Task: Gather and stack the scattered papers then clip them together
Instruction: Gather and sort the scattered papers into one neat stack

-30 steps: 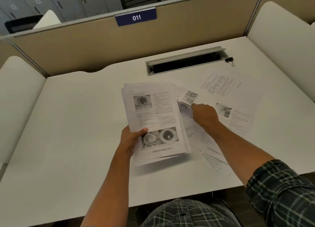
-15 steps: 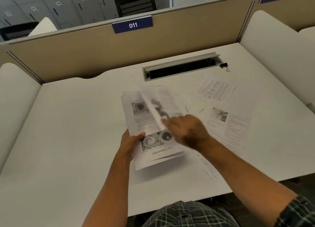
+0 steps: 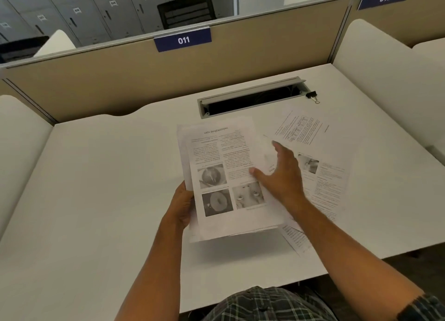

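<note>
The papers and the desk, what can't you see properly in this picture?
All in the head view:
- Small print on the top page of the stack: too small to read.
- Left hand fingers: hidden behind the stack.
- Sheet near the desk's front edge: mostly covered by the stack and the right forearm.
- Cable slot: inside too dark.
- Binder clip: too small for detail.
- Right hand: slightly blurred.

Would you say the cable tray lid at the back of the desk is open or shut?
Open: the grey lid is tipped up along its far edge, exposing the dark cable slot beneath it.
</note>
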A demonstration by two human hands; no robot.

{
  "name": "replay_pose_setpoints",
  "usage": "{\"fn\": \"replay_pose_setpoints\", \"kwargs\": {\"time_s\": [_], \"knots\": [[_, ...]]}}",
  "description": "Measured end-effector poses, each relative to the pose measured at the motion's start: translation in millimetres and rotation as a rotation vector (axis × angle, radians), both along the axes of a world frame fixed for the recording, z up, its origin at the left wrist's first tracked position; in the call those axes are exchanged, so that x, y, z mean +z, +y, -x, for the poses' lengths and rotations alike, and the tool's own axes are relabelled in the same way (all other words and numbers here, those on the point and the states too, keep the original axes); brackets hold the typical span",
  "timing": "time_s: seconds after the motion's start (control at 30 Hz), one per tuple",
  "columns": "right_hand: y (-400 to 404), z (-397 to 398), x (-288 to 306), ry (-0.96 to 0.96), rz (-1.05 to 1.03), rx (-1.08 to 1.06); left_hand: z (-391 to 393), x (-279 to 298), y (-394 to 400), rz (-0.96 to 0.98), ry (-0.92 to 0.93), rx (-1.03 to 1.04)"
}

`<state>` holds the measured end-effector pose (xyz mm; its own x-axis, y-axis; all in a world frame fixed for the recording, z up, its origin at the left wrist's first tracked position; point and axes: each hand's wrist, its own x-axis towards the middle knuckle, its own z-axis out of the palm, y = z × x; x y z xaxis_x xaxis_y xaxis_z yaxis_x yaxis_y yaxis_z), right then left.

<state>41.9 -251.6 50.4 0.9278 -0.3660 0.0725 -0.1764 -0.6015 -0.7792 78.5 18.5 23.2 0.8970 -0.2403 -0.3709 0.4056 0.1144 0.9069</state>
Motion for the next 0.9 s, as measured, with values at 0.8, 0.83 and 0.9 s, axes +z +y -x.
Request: {"fn": "replay_pose_setpoints", "kwargs": {"time_s": [0.8,0.83,0.9], "knots": [[14.6,14.7,-11.3,0.070,-0.765,0.523,18.0,5.8,14.2,-0.088,-0.338,-0.084],[13.8,14.9,-12.9,0.071,-0.746,0.526,18.3,4.8,14.7,-0.102,-0.332,-0.064],[10.1,11.7,-11.5,0.084,-0.686,0.528,16.5,3.1,16.5,-0.124,-0.308,-0.016]]}}
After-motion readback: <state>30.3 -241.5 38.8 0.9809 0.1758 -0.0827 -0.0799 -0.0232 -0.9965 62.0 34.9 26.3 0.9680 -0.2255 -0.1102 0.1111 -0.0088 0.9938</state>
